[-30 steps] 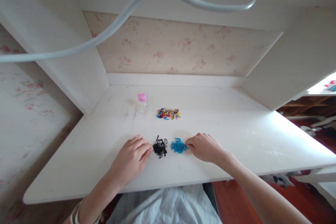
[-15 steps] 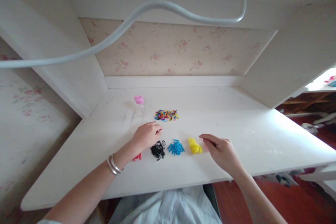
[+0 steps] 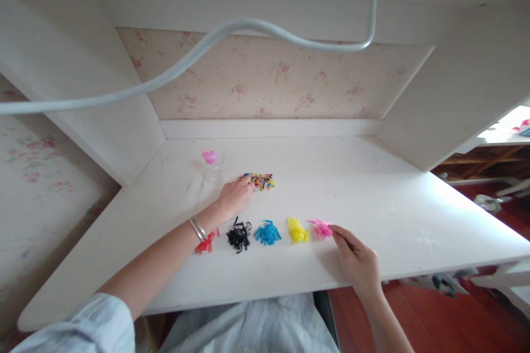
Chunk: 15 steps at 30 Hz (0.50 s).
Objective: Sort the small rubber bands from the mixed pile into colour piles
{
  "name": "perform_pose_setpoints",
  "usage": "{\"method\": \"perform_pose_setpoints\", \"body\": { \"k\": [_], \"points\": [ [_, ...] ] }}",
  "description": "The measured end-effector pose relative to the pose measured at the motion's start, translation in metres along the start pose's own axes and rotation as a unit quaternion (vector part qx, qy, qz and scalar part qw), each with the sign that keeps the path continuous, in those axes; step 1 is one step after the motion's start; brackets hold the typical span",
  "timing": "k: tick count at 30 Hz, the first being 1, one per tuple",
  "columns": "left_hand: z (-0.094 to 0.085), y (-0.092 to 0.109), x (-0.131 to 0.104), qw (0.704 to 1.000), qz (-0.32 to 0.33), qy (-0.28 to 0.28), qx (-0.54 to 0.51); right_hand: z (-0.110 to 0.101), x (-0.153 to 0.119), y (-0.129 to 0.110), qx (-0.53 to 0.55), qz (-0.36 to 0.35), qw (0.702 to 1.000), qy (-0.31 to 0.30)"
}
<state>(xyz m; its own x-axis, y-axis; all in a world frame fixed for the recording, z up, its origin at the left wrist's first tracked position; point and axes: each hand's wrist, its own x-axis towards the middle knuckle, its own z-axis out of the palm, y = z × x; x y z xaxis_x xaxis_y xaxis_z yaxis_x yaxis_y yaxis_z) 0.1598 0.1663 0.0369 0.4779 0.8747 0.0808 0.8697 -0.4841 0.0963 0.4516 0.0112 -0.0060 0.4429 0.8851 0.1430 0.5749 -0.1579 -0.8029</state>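
Landmark = blue pile (image 3: pixel 267 233) of small bands, near the front edge of the worktop (image 3: pixel 372 198).

Mixed-colour pile (image 3: pixel 264 181) lies behind blue pile, a touch left. L hand (image 3: pixel 237 197) is behind-left of blue pile, fingers curled narrow at the mixed pile's left end, covering part of it; can't tell if any band is gripped. Silver bangles (image 3: pixel 199 228) on L wrist, left of blue pile.

R hand (image 3: pixel 359 265) sits right of blue pile, well apart from it, thumb + index narrow at the right edge of pink pile (image 3: pixel 320 228); can't tell if a band is pinched btwn them.

Others, all in a row w/ blue pile: black pile (image 3: pixel 239 235) just left; red pile (image 3: pixel 206 244) further left, by L wrist; yellow pile (image 3: pixel 297 230) just right, btwn blue & pink. Clear container w/ pink top (image 3: pixel 210 157): back-left of blue pile.
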Motion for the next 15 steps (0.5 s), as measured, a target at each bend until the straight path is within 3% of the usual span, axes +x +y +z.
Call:
{"method": "perform_pose_setpoints", "body": {
  "k": [9,15],
  "points": [
    [-0.011,0.013,-0.01,0.997,0.014,-0.022,-0.068,0.0,-0.005,-0.002,-0.014,-0.021,1.0,0.016],
    [-0.014,0.033,-0.022,0.983,0.039,-0.085,-0.156,0.001,-0.005,-0.002,-0.013,-0.012,1.0,0.012]
  ]
}}
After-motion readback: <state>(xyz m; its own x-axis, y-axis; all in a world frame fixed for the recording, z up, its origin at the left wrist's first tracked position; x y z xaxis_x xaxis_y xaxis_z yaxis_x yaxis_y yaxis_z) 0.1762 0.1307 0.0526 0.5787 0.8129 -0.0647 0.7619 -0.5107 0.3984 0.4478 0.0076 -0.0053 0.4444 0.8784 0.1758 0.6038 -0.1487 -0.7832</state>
